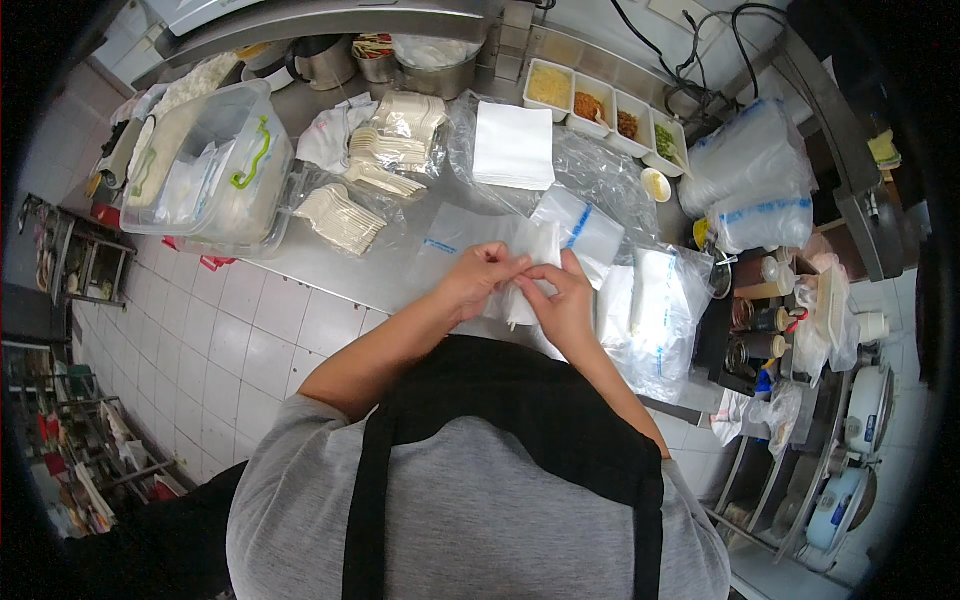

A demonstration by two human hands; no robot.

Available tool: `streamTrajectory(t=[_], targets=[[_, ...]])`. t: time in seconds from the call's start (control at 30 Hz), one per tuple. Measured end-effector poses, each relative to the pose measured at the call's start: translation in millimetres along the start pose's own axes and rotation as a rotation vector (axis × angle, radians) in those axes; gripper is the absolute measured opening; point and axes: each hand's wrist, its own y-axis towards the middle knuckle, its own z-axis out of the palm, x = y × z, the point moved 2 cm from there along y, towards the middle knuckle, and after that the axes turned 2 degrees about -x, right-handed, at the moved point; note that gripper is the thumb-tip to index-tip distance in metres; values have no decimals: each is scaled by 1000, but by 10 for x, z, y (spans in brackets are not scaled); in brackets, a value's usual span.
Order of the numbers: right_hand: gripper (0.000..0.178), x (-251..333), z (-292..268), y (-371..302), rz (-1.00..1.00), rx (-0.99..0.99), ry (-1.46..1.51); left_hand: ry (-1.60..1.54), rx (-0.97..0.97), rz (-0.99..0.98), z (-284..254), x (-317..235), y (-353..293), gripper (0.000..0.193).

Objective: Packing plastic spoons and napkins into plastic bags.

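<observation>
Over the near edge of the steel counter, my left hand and my right hand meet, thumbs and fingertips pinched together. Between them is a folded white napkin, partly hidden by the fingers. A flat clear plastic bag with blue print lies beside my left hand. Another such bag rests just beyond my right hand. White napkins in a clear wrapper lie to the right. Farther back sits a square stack of white napkins. Beige disposable forks lie in plastic at the left, with more bundled forks behind.
A clear plastic bin with green handles stands at the counter's left end. White food tubs line the back, near a small cup. Plastic bag stacks and bottles crowd the right. A metal pot is behind.
</observation>
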Motion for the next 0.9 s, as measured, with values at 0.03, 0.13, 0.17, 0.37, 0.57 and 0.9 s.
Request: streamTrajectory(t=[0.03, 0.13, 0.17, 0.37, 0.57, 0.9], targets=[[15, -41, -14, -4, 38, -28, 1, -53, -6, 12, -19, 35, 17, 28], [12, -191, -118, 8, 91, -55, -60, 18, -126, 421, -218, -48, 78, 19], [12, -252, -156, 3, 94, -58, -61, 18, -123, 420, -199, -155, 13, 19], [12, -386, -356, -39, 47, -30, -237, 1375, 213, 873, 182, -652, -318, 25], [14, -447, -629, -223, 40, -30, -291, 1556, 308, 729, 430, -217, -88, 30], [28, -10, -789, -458, 122, 186, -92, 1344, 148, 688, 539, 14, 23, 50]])
